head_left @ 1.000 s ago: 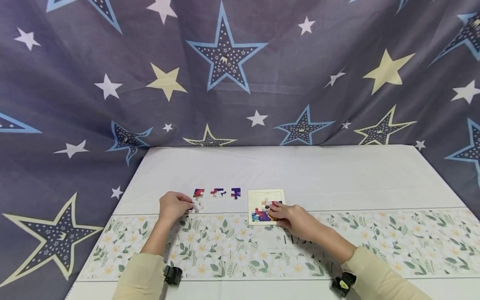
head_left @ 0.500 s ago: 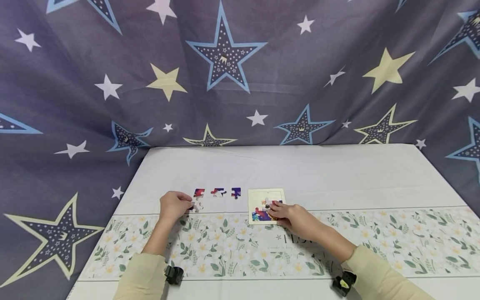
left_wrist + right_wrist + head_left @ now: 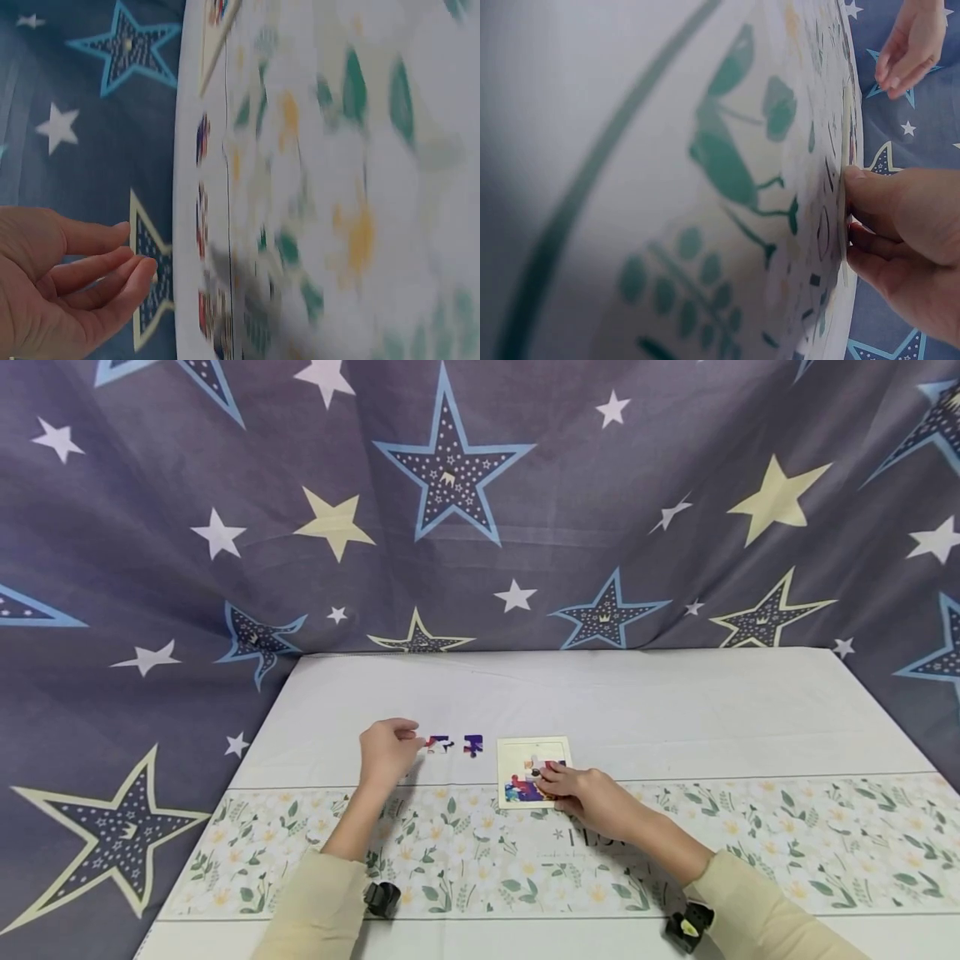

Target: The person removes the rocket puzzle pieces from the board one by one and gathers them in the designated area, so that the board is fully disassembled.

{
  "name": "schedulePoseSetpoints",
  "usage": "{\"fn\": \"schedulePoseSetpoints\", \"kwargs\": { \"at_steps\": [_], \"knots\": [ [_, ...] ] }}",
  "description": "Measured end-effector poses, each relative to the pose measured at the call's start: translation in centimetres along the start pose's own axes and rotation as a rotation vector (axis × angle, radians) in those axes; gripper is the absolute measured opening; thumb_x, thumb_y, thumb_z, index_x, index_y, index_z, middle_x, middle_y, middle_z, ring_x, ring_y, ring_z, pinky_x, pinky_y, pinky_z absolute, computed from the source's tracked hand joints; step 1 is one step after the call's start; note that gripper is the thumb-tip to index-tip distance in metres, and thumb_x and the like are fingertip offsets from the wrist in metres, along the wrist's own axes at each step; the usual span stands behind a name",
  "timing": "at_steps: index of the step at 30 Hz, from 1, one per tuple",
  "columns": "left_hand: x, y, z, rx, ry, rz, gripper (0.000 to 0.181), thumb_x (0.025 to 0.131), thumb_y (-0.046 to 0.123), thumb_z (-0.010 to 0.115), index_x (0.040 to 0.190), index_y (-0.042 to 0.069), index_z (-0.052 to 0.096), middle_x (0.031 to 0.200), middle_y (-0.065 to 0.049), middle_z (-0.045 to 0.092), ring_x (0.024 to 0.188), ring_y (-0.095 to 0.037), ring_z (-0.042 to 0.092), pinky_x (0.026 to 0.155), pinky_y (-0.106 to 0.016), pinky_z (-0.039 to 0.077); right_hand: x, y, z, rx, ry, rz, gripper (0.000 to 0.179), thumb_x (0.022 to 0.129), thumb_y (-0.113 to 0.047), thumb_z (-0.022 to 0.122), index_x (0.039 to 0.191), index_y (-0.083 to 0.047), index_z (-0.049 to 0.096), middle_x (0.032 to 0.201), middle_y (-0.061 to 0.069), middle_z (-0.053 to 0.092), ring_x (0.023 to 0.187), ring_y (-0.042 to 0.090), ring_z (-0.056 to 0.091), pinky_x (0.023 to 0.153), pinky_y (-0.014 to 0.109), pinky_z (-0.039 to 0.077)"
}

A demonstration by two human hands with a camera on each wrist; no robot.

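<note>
My left hand (image 3: 386,757) is above the table, left of two loose jigsaw pieces, a red-and-white one (image 3: 439,744) and a purple one (image 3: 473,745). In the left wrist view, the fingers (image 3: 112,289) are loosely bent and hold nothing; more loose pieces (image 3: 206,311) lie on the table beyond. These are behind the hand in the head view. My right hand (image 3: 596,797) rests its fingers on the cream puzzle board (image 3: 516,754), which contains a partly assembled colourful picture. The fingers cover some of that picture. In the right wrist view, they (image 3: 866,251) touch the board from above.
A white cloth with a floral band (image 3: 450,852) covers the table. Behind it hangs a dark curtain (image 3: 570,510) with stars. Each forearm has a small black device at the wrist, such as the left one (image 3: 382,899).
My left hand has left the white piece at the far left and moved right and away from me, now covering the leftmost pieces in the head view. My right hand has not moved.
</note>
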State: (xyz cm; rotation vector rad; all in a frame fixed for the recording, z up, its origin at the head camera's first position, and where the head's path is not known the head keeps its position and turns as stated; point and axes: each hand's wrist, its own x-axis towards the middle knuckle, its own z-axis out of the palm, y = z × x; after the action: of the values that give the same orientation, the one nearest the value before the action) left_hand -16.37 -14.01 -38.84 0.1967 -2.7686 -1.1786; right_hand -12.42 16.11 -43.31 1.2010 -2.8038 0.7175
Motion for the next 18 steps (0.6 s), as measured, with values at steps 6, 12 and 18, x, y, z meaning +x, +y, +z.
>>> {"fn": "schedulePoseSetpoints", "kwargs": {
  "at_steps": [6, 12, 18],
  "knots": [
    [-0.5, 1.8, 2.8, -0.037, -0.055, 0.097, 0.02, 0.081, 0.002, 0.07, 0.101, -0.001, 0.072, 0.092, -0.018, 0.074, 0.083, -0.029, 0.071, 0.076, -0.036, 0.058, 0.0, 0.0, 0.0, 0.002, -0.001, -0.004, 0.037, 0.087, -0.002, 0.065, 0.125, 0.0, 0.062, 0.13, 0.021, 0.06, 0.124, 0.038, 0.055, 0.087, 0.038, 0.056],
    [-1.2, 3.3, 5.3, -0.051, -0.164, 0.143, 0.019, 0.083, 0.005, 0.07, 0.102, 0.002, 0.073, 0.093, -0.014, 0.075, 0.084, -0.025, 0.071, 0.078, -0.035, 0.057, 0.1, 0.0, 0.0, 0.001, -0.006, 0.001, 0.037, 0.088, -0.003, 0.065, 0.125, 0.0, 0.062, 0.129, 0.021, 0.06, 0.125, 0.037, 0.055, 0.088, 0.039, 0.055],
    [-1.9, 4.5, 6.9, -0.076, -0.275, 0.172, 0.019, 0.086, 0.006, 0.068, 0.103, 0.0, 0.072, 0.095, -0.015, 0.074, 0.088, -0.026, 0.07, 0.081, -0.037, 0.057, 0.1, 0.0, 0.0, 0.001, -0.005, 0.0, 0.037, 0.088, -0.003, 0.065, 0.124, -0.001, 0.062, 0.13, 0.021, 0.06, 0.124, 0.037, 0.055, 0.088, 0.04, 0.055]
  ]
}}
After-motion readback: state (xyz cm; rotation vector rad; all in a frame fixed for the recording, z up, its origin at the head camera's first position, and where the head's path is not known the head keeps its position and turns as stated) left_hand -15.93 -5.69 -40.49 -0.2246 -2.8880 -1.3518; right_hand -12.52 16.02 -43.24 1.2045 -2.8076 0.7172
